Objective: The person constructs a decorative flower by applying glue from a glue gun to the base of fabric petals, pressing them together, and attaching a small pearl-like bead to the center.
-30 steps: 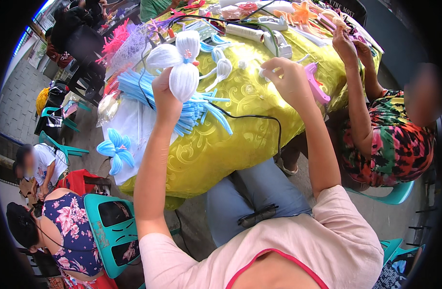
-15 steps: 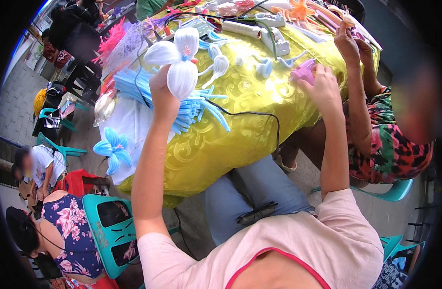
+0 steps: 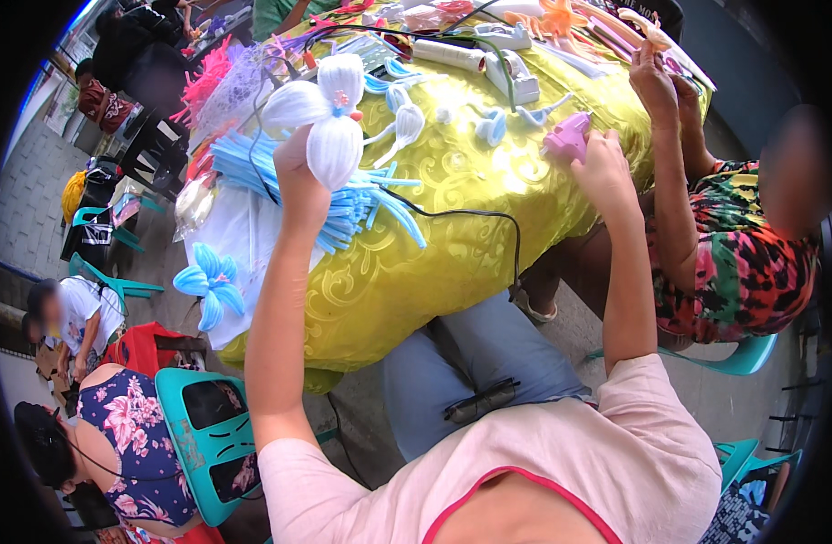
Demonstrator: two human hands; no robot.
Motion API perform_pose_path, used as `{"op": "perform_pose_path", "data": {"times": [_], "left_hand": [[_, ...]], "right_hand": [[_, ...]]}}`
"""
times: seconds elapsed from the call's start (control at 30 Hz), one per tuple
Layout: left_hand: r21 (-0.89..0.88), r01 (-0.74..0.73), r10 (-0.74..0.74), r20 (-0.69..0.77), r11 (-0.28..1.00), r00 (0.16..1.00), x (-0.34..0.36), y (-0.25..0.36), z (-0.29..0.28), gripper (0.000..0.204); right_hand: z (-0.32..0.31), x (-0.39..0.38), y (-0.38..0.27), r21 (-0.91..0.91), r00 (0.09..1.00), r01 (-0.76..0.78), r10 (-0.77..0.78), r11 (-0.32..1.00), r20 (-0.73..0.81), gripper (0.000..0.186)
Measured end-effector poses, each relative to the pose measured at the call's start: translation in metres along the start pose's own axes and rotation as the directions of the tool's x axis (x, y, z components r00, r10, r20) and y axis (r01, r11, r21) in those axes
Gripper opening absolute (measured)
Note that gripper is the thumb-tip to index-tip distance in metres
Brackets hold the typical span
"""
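My left hand (image 3: pixel 298 172), closed, holds a large white fuzzy-petalled flower (image 3: pixel 337 154) with a small pink centre above the yellow-covered table (image 3: pixel 370 308). My right hand (image 3: pixel 604 172) has curled fingers on a pink glue gun (image 3: pixel 563 138) at the table's right side. Small blue-and-white curled pieces (image 3: pixel 490 129) and a white bud (image 3: pixel 402 127) lie between my hands. A bundle of light-blue fuzzy stems (image 3: pixel 352 218) is beside and behind my left hand. A finished-looking blue flower (image 3: pixel 209 286) rests on a white sheet at the left.
A co-worker (image 3: pixel 733 263) at my right holds a pale peach piece (image 3: pixel 653 36) in raised hands. Power strips (image 3: pixel 515 77), cords, netting (image 3: pixel 225 100) and orange petals (image 3: pixel 556 23) crowd the far table. Others sit on teal chairs (image 3: pixel 198 444) at my left.
My right hand has moved rightward from the small blue-and-white pieces to the pink glue gun, which has shifted and turned. My left hand with the white flower has shifted slightly left.
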State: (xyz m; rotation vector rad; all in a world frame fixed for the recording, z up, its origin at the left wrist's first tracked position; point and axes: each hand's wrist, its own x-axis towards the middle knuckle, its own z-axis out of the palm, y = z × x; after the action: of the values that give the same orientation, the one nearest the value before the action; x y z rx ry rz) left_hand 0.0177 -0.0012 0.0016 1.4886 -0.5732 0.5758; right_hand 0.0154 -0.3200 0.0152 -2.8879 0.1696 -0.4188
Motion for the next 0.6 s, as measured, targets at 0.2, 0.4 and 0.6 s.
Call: {"op": "perform_pose_path", "data": {"times": [0.2, 0.4, 0.6], "left_hand": [[-0.001, -0.006, 0.006, 0.015, 1.0, 1.0, 0.0, -0.001, -0.002, 0.016], [-0.107, -0.002, 0.003, 0.011, 0.994, 1.0, 0.0, -0.002, -0.003, 0.014], [-0.251, 0.068, -0.074, -0.016, 0.966, 0.997, 0.001, 0.001, 0.005, 0.016]], "right_hand": [[-0.009, -0.002, -0.006, -0.061, 0.991, -0.114, 0.118, 0.992, 0.065, 0.039], [-0.012, -0.013, -0.006, -0.06, 0.99, -0.138, 0.136, 0.989, -0.038, 0.04], [-0.035, -0.022, 0.002, 0.178, 0.904, 0.152, -0.064, 0.972, -0.422, 0.027]]}}
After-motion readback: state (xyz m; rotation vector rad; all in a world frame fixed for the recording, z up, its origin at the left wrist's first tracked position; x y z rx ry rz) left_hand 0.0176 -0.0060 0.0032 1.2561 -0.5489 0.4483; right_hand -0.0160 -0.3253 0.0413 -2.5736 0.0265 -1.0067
